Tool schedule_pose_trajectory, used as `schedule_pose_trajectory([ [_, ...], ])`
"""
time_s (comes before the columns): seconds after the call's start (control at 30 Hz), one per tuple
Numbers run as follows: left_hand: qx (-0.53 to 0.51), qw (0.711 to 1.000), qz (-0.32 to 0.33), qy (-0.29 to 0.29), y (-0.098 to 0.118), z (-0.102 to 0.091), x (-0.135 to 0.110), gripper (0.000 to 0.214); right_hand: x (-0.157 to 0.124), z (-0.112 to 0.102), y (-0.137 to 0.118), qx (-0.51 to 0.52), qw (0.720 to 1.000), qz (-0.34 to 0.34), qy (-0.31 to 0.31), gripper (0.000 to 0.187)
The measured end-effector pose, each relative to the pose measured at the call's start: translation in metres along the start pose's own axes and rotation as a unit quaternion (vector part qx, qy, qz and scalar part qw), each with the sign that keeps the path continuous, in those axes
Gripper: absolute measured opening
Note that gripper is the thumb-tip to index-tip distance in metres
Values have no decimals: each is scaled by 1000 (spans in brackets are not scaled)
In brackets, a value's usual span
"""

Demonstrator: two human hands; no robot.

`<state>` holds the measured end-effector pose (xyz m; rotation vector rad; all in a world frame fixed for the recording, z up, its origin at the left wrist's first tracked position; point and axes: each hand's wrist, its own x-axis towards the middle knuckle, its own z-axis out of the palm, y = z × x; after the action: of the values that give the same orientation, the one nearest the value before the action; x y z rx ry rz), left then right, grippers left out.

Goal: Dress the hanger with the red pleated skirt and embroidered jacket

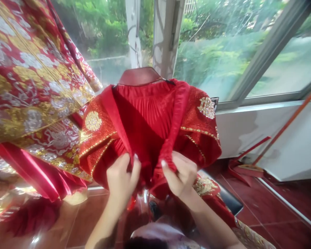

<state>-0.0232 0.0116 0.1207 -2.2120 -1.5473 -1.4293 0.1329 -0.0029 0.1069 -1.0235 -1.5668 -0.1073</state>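
A red garment [150, 110] with a pleated inside, glittery cape-like shoulders and beaded gold trim hangs on a clothes hanger [138, 76] in front of me. Two round beaded patches shine on its shoulders. My left hand [123, 173] is closed on its left front edge, the thumb pressed on the cloth. Around the gathered right front edge my right hand [180, 173] is closed as well. Between my hands the front of the garment stands apart, so its dark red lining shows. The lower part of the garment is partly hidden behind my hands and blurred.
At left hangs a red robe [38, 69] with gold and silver embroidery, close beside the garment. Windows [223, 52] stand behind. A broom [251, 169] and a dustpan lean at the right wall. A dark flat-topped seat [229, 199] and embroidered cloth [209, 186] lie at lower right.
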Motion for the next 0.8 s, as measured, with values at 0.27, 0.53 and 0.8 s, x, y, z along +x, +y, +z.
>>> schedule_pose_trajectory([
  [0.27, 66, 983, 155, -79, 0, -28, 42, 45, 16, -22, 34, -109, 994, 16, 11, 28],
  [0.53, 47, 955, 291, -14, 66, 33, 206, 18, 112, -12, 48, -284, 946, 80, 134, 43],
  [0.8, 98, 951, 282, -79, 66, 60, 237, 35, 186, -102, 87, -62, 957, 268, -90, 21],
])
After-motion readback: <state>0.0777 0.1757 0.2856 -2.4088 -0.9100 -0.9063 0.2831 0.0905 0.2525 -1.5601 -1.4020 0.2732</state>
